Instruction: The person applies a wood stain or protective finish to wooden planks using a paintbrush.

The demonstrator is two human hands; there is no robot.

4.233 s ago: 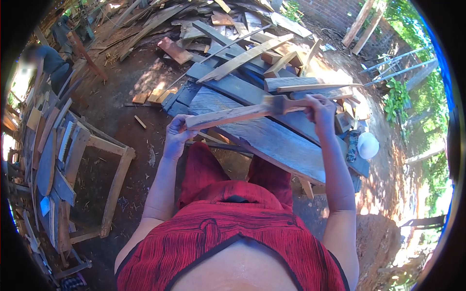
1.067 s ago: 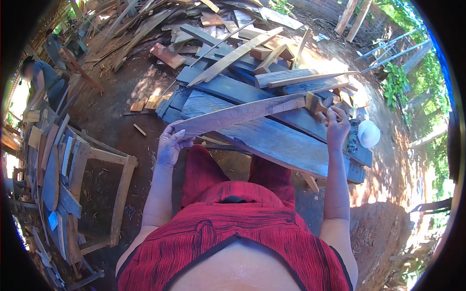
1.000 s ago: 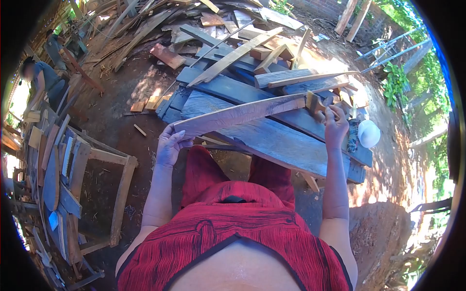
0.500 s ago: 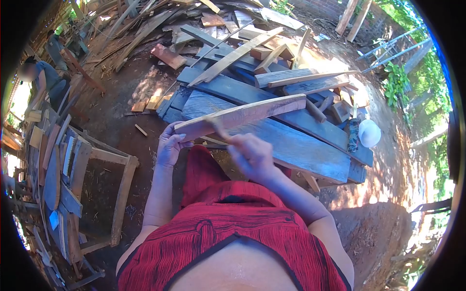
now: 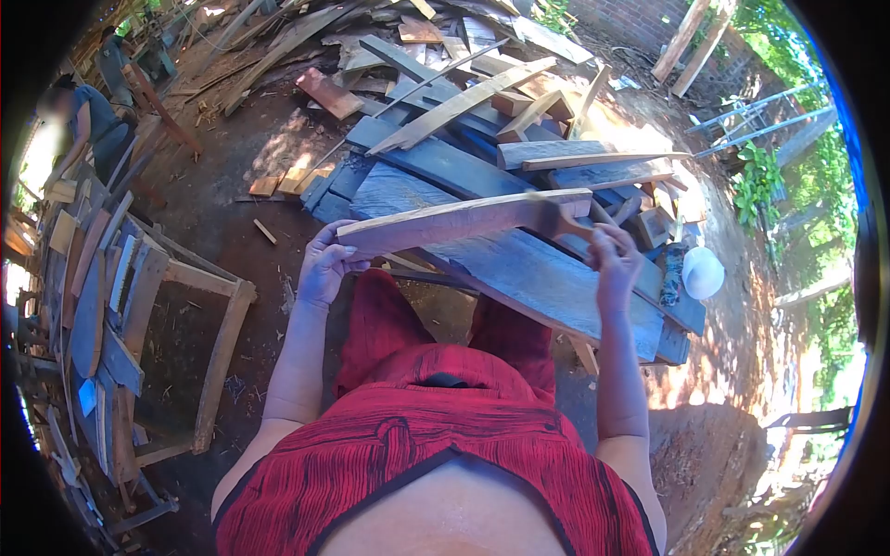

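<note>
My left hand (image 5: 324, 267) grips the left end of a curved wooden board (image 5: 445, 226), thumb in front and fingers behind. The board is held up across my lap, above the bench of planks, its pale edge on top. My right hand (image 5: 614, 258) is closed round the handle of a brush (image 5: 577, 228), whose dark head is blurred by motion and lies against or just in front of the board's right end. Beneath the board, a wide weathered plank (image 5: 519, 273) forms part of the bench top.
A white rounded object (image 5: 703, 273) sits at the bench's right end. Offcuts and boards (image 5: 464, 97) are heaped behind the bench. To my left stands a wooden frame (image 5: 222, 361) beside stacked planks (image 5: 93, 296). Another person (image 5: 88, 120) bends over at the far left.
My right hand has moved right with the brush, from near the board's left part to its right end. The left hand still holds the board, which sits slightly more level.
</note>
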